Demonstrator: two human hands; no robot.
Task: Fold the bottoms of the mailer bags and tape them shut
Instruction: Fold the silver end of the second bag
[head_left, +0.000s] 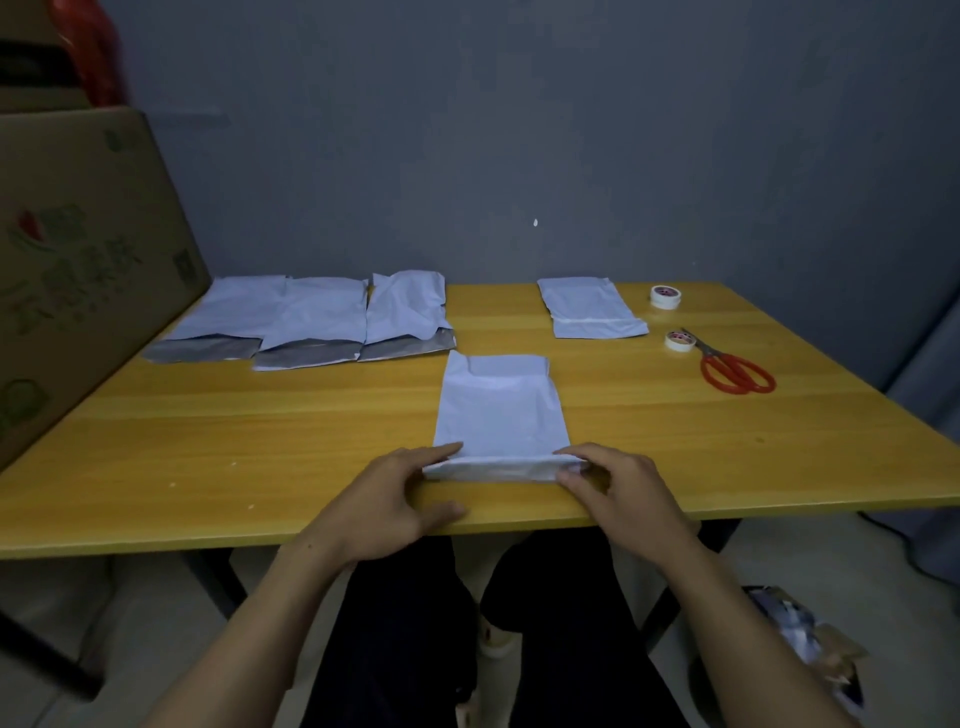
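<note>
Grey wall backs a yellow wooden table (208, 441) where a white mailer bag (501, 415) lies flat near the front edge, its near end turned up in a narrow fold (498, 467). The left hand (395, 499) pinches the fold's left corner between thumb and fingers, and the right hand (618, 493) pinches its right corner the same way. Three more mailer bags (311, 322) lie side by side at the far left, grey openings facing the person. Another bag (589, 309) lies at the far right, a pale strip across its near end. Just beside it sit two tape rolls (665, 296) and red-handled scissors (732, 371). A cardboard box (78, 260) leans at the table's left side.
</note>
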